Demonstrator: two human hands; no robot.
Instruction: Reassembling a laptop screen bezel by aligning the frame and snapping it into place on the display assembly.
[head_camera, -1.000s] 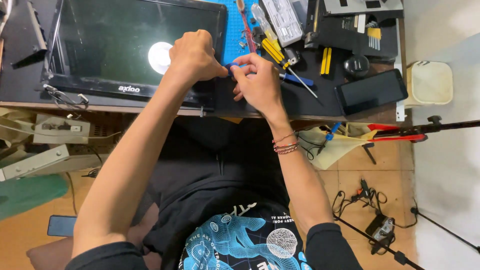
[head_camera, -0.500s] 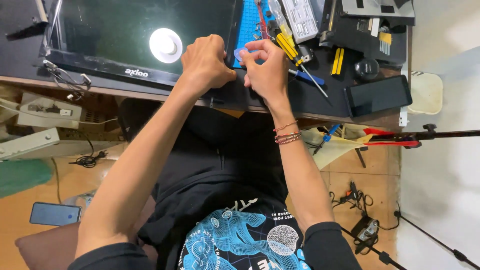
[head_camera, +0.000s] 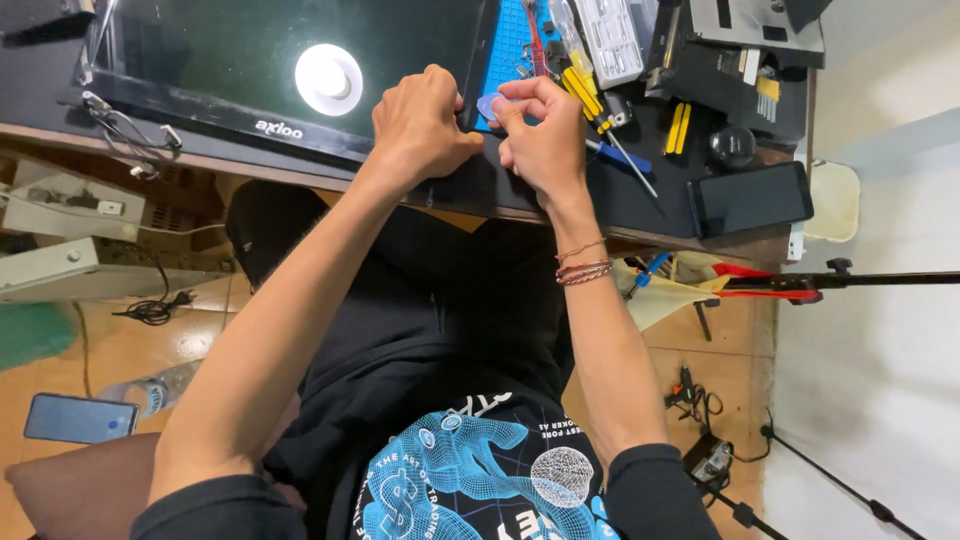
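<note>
A dark laptop (head_camera: 230, 60) with a glossy screen lies flat on the black desk (head_camera: 640, 205). My left hand (head_camera: 425, 125) is curled over the laptop's right edge and presses down on it. My right hand (head_camera: 540, 135) pinches a small blue plastic pick (head_camera: 490, 104) at that same edge, right beside the left hand. A lamp's round white reflection (head_camera: 328, 78) shows on the screen.
A blue work mat (head_camera: 512, 35), yellow-handled tools (head_camera: 585, 95), a blue-handled screwdriver (head_camera: 622, 158), a clear parts box (head_camera: 610, 35) and a black phone (head_camera: 750, 197) lie to the right. A cable (head_camera: 125, 125) hangs at the desk's left. Another phone (head_camera: 78, 417) lies on the floor.
Both hands have stayed together at the laptop's right edge. The blue pick now shows between my right fingers. The view has shifted, so the desk sits higher in frame.
</note>
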